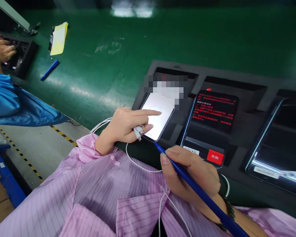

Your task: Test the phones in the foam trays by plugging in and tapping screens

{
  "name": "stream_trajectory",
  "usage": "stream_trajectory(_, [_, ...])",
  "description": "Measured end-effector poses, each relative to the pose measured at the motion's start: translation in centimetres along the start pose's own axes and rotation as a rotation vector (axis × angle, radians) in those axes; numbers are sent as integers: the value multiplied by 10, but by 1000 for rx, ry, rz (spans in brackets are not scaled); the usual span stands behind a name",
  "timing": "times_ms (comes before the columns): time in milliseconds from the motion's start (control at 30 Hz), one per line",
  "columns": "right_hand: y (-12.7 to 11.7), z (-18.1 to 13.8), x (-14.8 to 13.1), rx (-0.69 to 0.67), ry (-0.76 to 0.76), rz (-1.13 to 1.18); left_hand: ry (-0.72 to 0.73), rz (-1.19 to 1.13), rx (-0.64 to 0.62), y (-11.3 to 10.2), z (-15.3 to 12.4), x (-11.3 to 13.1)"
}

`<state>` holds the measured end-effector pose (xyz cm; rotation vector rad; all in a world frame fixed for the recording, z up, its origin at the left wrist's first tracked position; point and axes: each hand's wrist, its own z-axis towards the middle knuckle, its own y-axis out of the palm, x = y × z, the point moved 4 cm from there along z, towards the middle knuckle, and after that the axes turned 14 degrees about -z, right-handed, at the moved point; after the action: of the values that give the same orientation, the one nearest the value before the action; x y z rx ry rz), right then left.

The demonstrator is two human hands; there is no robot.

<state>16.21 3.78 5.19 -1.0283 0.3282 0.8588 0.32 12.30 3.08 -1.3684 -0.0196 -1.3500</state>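
My left hand rests at the edge of a phone with a white lit screen. Its index finger stretches out onto the screen. Its other fingers curl round white cable plugs, whose white cables trail back over my pink striped sleeve. My right hand grips a blue stylus, with the tip touching the near corner of that phone. A second phone with red text on a dark screen stands to the right in a black holder tray.
A third phone lies in the tray at the far right. The green belt carries a blue pen, a yellow note pad and a black tray where another person's hand works, in a blue sleeve.
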Motion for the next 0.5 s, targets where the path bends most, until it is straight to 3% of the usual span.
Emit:
stream_trajectory(300, [-4, 1, -1, 89, -69, 38, 24, -79, 79, -2, -2, -3])
stream_trajectory(500, [-4, 0, -2, 137, -105, 61, -19, -73, -39, 0, -1, -4])
